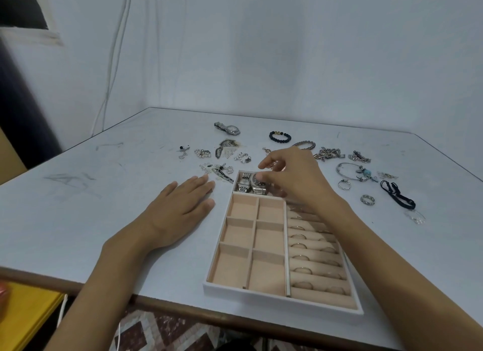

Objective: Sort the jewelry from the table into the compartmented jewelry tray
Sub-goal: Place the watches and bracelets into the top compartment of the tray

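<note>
Tray (261,295) sits at the near edge of the table (104,193), right of centre. Its six square pockets on the left are bare, and rings (300,270) are tucked into the rolls on the right. Left hand (180,209) lies flat on the table just beside the tray, fingers straight and close together. Further up, two watches (244,184) lie side by side in the tray's far compartment. Right hand (295,178) hovers over them, fingers bent, thumb tip at the dark dial. Gripping or only touching, I cannot tell. Beyond the tray, loose pieces are spread across the table: earrings (202,153) on the left, chains (328,153), a bangle (355,171) and a black cord (397,192) on the right. Furthest back are a bead bracelet (280,136) and a third watch (227,129).
</note>
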`<state>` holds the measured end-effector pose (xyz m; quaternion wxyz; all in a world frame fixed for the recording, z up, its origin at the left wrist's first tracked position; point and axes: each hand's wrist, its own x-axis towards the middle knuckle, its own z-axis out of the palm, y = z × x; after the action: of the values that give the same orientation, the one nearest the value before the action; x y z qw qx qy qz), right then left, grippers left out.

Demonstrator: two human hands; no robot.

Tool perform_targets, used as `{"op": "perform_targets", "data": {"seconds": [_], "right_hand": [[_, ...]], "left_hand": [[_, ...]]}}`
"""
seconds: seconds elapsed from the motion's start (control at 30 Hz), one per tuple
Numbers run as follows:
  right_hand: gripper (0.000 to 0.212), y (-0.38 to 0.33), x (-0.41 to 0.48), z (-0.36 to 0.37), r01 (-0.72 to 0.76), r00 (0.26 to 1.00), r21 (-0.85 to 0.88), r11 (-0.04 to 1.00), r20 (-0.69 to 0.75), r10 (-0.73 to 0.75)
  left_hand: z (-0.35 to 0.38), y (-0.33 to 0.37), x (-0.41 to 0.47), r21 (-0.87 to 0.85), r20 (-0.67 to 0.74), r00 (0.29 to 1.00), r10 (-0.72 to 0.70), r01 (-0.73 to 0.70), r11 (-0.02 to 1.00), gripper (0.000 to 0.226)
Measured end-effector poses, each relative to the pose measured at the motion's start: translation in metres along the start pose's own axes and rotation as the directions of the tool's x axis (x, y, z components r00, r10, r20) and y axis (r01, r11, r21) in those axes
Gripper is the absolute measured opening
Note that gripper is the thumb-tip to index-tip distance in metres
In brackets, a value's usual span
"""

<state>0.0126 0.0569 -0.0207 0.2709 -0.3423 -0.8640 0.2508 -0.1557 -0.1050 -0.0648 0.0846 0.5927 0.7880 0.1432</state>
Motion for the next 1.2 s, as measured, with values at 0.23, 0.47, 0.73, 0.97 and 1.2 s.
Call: {"op": "perform_targets", "data": {"seconds": [0.23,0.47,0.73,0.97,1.2], "right_hand": [[0.018,0.001,0.0035,0.0012,-0.014,0.996,0.036,0.999,0.086,0.011],[0.017,0.0023,0.0037,0.0025,-0.02,0.996,0.064,0.998,0.092,0.014],[0.013,0.0038,0.0021,-0.0035,-0.008,0.993,0.095,0.995,0.119,-0.003],[0.012,0.0054,0.0055,-0.0007,-0.015,0.994,0.079,0.997,0.111,0.006],[0.014,0.0042,0.0041,-0.0051,-0.063,0.989,0.132,0.989,0.143,0.044]], "left_hand": [[-0.0008,0.0001,-0.0003,0.001,-0.002,1.0,-0.006,0.006,1.0,0.052],[-0.0012,0.0015,-0.0006,-0.001,-0.01,1.0,-0.004,0.004,1.0,0.051],[-0.0026,0.0032,-0.0008,0.003,-0.008,1.0,-0.005,0.005,1.0,0.051],[-0.0026,0.0039,-0.0021,-0.006,-0.002,1.0,-0.008,0.008,1.0,0.051],[-0.0024,0.0036,-0.002,-0.011,-0.004,1.0,-0.007,0.007,1.0,0.051]]}}
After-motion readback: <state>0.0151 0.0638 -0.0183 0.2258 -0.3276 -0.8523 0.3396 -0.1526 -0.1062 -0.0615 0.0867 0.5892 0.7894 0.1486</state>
